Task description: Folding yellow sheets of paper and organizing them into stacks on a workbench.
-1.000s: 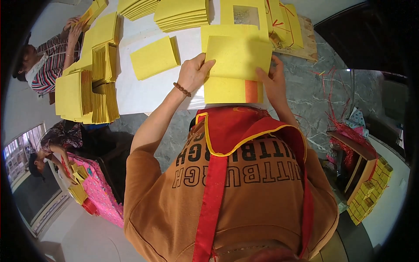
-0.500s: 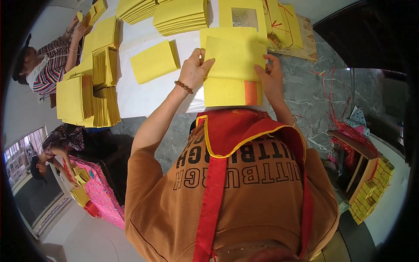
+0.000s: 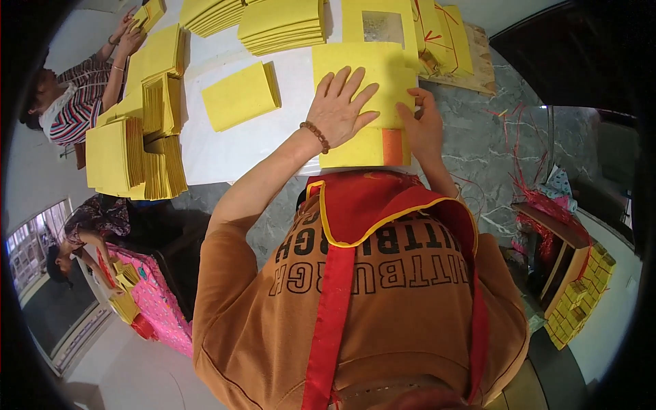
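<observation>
A stack of yellow paper sheets (image 3: 362,152) lies at the table's near edge in front of me. The lower part bears an orange-red strip (image 3: 392,146). My left hand (image 3: 336,109) rests flat on the top sheet, fingers spread. At the sheets' right edge my right hand (image 3: 425,126) has its thumb on the paper and its fingers curled at the side, pinching the edge. How many sheets it holds is hidden. A folded yellow packet (image 3: 239,97) lies to the left on the white table (image 3: 205,154).
Stacks of folded yellow paper stand at the left (image 3: 115,156) and back (image 3: 281,26). Yellow bundles tied with red string (image 3: 451,41) sit back right on a wooden board (image 3: 482,61). One co-worker (image 3: 89,102) handles yellow paper; another person bends over a pink-covered table (image 3: 160,301).
My left hand has let go of the left edge and moved right to lie flat on the sheet. The upper sheet now lies lower. My right hand stays at the right edge.
</observation>
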A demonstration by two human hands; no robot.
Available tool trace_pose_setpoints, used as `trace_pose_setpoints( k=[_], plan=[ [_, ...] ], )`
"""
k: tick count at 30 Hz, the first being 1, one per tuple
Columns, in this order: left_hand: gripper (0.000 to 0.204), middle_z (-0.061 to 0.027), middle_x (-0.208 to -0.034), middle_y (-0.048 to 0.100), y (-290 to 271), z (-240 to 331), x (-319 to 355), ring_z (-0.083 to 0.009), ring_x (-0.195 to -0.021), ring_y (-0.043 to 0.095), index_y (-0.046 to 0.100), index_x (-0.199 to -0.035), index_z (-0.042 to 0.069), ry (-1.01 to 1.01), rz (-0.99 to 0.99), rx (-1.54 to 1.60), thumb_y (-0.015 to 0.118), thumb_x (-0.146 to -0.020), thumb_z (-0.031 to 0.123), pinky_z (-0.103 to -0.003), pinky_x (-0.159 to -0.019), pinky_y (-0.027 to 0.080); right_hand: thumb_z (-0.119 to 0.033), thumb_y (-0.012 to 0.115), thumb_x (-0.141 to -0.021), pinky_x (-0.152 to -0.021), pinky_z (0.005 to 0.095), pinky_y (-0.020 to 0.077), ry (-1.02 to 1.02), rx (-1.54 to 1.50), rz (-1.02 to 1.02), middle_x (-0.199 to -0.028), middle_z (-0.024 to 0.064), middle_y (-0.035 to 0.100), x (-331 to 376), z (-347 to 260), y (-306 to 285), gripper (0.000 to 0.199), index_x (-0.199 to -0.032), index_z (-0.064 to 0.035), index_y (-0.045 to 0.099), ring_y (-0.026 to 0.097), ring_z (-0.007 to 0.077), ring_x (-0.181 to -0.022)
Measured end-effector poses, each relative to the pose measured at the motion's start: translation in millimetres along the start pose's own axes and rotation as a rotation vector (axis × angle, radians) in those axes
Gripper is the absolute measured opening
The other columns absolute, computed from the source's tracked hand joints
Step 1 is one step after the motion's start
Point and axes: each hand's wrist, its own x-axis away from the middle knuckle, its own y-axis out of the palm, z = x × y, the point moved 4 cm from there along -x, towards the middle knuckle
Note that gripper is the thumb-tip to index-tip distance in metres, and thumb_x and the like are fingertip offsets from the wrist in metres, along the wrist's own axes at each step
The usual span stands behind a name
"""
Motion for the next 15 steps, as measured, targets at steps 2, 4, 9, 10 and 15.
trace_pose_setpoints(
  k=[2,4,9,10,15],
  plan=[
    [0.048,-0.0147,-0.133,0.040,3,0,0,-0.0341,-0.122,0.035,0.046,-0.127,0.016,-0.003,-0.011,-0.021,0.047,-0.088,0.044,-0.048,-0.100,0.027,-0.012,0.066,-0.077,-0.071,0.0280,0.0444,-0.215,0.181,0.111,-0.105,0.0135,0.054,8,-5,0,0.051,-0.120,-0.0042,0.041,0.054,0.0160,-0.090],
    [0.049,-0.0147,-0.133,0.039,3,1,0,-0.0340,-0.122,0.035,0.045,-0.128,0.017,0.000,-0.009,-0.028,0.047,-0.088,0.044,-0.048,-0.101,0.027,-0.013,0.067,-0.076,-0.077,0.0293,0.0443,-0.431,0.358,0.220,-0.115,0.0152,0.048,15,0,6,0.058,-0.124,-0.0033,0.038,0.052,0.0182,-0.100],
    [0.054,-0.0151,-0.135,0.036,-4,-1,0,-0.0337,-0.123,0.034,0.043,-0.131,0.018,0.055,-0.050,-0.051,0.047,-0.086,0.048,-0.047,-0.101,0.027,-0.008,0.066,-0.077,-0.088,0.0315,0.0418,-0.082,-0.395,-0.087,-0.118,0.0143,0.042,11,27,20,0.072,-0.135,-0.0083,0.024,0.047,0.0214,-0.105],
    [0.057,-0.0156,-0.136,0.035,-5,-1,1,-0.0338,-0.122,0.035,0.042,-0.131,0.018,0.094,-0.062,-0.028,0.048,-0.085,0.050,-0.047,-0.100,0.027,-0.008,0.066,-0.077,-0.088,0.0315,0.0418,-0.083,-0.395,-0.088,-0.118,0.0143,0.042,12,27,19,0.072,-0.135,-0.0083,0.024,0.047,0.0214,-0.105],
    [0.065,-0.0194,-0.134,0.036,-6,-1,0,-0.0340,-0.118,0.039,0.042,-0.131,0.013,0.189,-0.092,0.002,0.052,-0.080,0.052,-0.044,-0.096,0.032,-0.007,0.062,-0.080,-0.091,0.0322,0.0402,-0.005,-0.456,-0.125,-0.120,0.0122,0.046,13,34,13,0.063,-0.134,-0.0082,0.031,0.046,0.0199,-0.109]
  ],
)
